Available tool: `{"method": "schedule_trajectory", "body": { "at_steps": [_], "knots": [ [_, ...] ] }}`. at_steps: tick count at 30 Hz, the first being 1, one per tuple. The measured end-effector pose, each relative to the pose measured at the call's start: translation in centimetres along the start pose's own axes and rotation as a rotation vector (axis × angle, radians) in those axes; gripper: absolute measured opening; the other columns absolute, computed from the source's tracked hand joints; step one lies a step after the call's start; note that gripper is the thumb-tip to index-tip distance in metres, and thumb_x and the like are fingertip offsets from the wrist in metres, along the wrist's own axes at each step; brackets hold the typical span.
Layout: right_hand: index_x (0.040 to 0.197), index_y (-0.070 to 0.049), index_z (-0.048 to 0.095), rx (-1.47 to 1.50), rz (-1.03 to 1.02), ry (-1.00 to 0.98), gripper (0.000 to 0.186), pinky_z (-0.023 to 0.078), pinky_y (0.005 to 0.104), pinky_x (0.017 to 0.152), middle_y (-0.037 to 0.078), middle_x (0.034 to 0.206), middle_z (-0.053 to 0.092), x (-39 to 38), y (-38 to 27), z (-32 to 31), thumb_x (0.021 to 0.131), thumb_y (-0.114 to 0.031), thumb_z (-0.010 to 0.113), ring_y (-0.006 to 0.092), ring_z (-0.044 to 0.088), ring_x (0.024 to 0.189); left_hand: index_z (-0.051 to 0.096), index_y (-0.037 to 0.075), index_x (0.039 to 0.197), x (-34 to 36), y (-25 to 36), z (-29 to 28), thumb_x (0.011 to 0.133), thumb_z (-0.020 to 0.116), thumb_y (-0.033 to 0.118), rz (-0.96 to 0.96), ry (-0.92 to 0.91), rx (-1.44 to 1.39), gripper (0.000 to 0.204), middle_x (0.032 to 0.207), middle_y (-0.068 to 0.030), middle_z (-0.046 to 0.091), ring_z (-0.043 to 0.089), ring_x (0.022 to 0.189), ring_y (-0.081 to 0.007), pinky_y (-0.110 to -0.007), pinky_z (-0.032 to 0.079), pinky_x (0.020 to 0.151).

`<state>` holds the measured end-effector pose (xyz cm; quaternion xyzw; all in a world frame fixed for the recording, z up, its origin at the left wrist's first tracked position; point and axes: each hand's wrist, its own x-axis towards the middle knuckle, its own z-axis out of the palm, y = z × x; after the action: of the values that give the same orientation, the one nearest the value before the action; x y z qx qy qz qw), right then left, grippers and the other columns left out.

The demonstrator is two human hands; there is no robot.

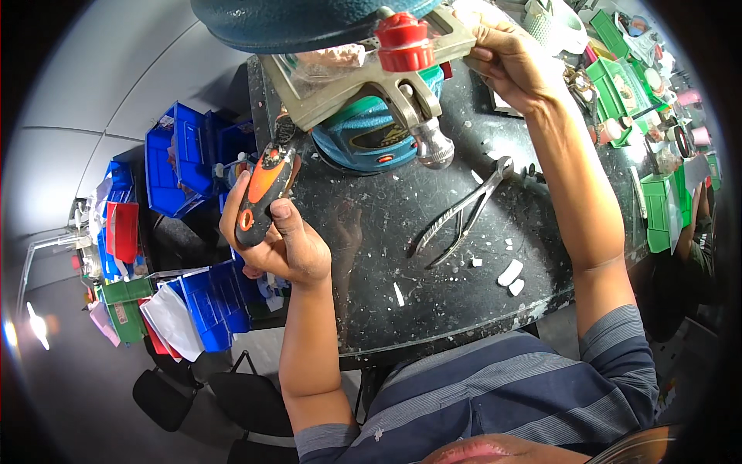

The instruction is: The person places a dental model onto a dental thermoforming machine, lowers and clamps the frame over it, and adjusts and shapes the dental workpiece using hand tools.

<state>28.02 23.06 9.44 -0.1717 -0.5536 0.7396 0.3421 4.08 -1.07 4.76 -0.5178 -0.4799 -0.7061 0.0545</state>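
Observation:
My left hand (282, 243) is closed round a tool with an orange and black handle (267, 185); its dark, whitish-speckled head (285, 127) points up beside a metal frame (309, 108). The frame belongs to a teal machine (363, 143) with a red knob (404, 42) and a silver clamp screw (433, 145). Through the frame's opening a pinkish piece (332, 56) shows, under what looks like clear plastic. At the frame's far right end my right hand (518, 62) grips its edge, fingertips partly hidden. Metal pliers (468, 213) lie on the black table with jaws pointing away.
Small white pieces (510, 272) and crumbs are scattered over the black table (371, 294). Blue bins (179, 166) stand at the left, with papers (174, 317) lower down. Green trays (618, 89) of small items line the right side. Black chairs (251, 406) are at lower left.

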Motion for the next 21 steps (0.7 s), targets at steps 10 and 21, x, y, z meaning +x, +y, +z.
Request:
{"method": "schedule_trajectory", "body": {
  "at_steps": [10,21],
  "knots": [
    [0.093,-0.006,0.072,0.005,-0.006,0.125,0.008,0.025,0.0216,0.043,-0.004,0.065,0.056,-0.9,-0.5,2.7,0.092,-0.014,0.069,0.0045,0.038,0.048,0.041,-0.008,0.132,0.0,-0.2,0.4,0.101,0.049,0.012,0.001,0.027,-0.049,0.038,0.124,-0.0278,0.054,0.063,0.113,-0.0398,-0.050,0.062,0.091],
    [0.096,-0.005,0.062,-0.075,0.004,0.121,0.012,0.024,0.0164,0.045,-0.006,0.067,0.044,-0.8,-0.2,0.1,0.096,-0.016,0.067,0.0005,0.032,0.054,0.041,-0.009,0.130,0.0,0.2,0.4,0.100,0.051,0.013,-0.014,0.037,0.004,0.038,0.123,-0.0281,0.054,0.064,0.112,-0.0395,-0.049,0.062,0.090]
  ]
}}
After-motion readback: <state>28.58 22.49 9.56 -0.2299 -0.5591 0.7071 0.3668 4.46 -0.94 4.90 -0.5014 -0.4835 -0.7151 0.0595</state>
